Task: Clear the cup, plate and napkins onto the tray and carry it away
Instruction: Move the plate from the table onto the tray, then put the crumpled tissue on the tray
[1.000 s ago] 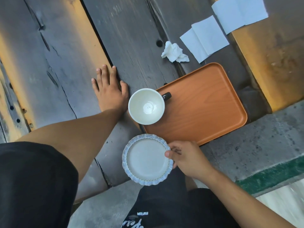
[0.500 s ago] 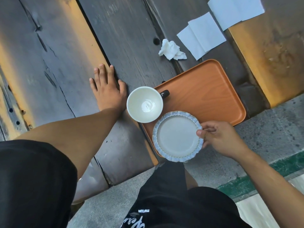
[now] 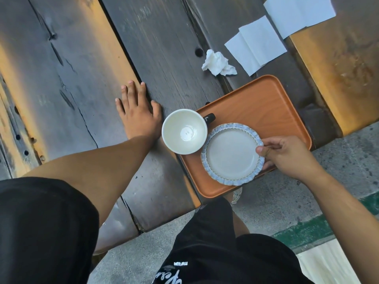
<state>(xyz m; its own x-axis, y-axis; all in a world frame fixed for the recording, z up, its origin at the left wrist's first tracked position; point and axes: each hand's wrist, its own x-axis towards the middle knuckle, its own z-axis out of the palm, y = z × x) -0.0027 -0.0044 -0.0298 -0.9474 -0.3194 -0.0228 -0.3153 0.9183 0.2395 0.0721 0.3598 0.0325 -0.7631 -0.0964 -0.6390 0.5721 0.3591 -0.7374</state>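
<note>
R hand (image 3: 291, 155) pinches plate (image 3: 231, 154) rim over tray (image 3: 266, 105).

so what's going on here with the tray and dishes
A person is clearing a wooden table onto an orange tray. The right hand pinches the rim of a blue-edged plate over the tray's near end, right beside the white cup. The left hand rests flat on the table. A crumpled napkin and two flat napkins lie on the table beyond the tray.
</note>
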